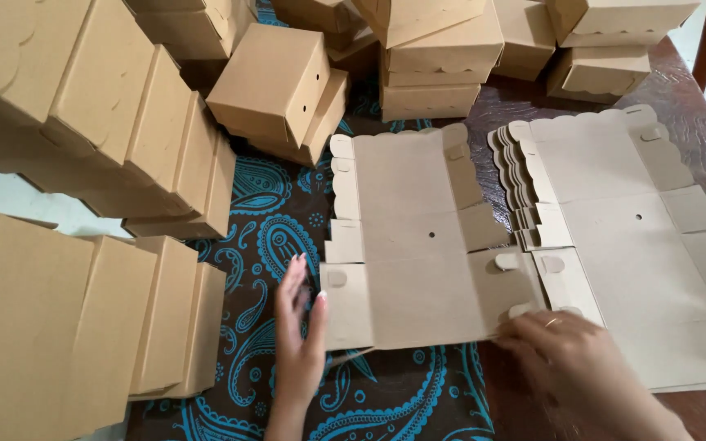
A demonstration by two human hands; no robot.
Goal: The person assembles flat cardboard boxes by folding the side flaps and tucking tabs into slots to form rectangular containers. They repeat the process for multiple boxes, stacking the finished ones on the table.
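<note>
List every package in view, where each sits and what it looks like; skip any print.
Flat box blank: centre, on the paisley cloth, unfolded plain brown card with scalloped top edge; left hand at its left edge, right hand on its lower right corner.
Stack of flat blanks: right, same brown card.
Folded boxes: rows at left, plain brown.
Folded boxes at the back: stacked, brown.
No labels, signs or screens.

Folded brown boxes (pixel 275 86) crowd beyond and left of the hands; a stack of flat blanks (pixel 614 204) lies right, on a paisley cloth (pixel 263 212).
</note>
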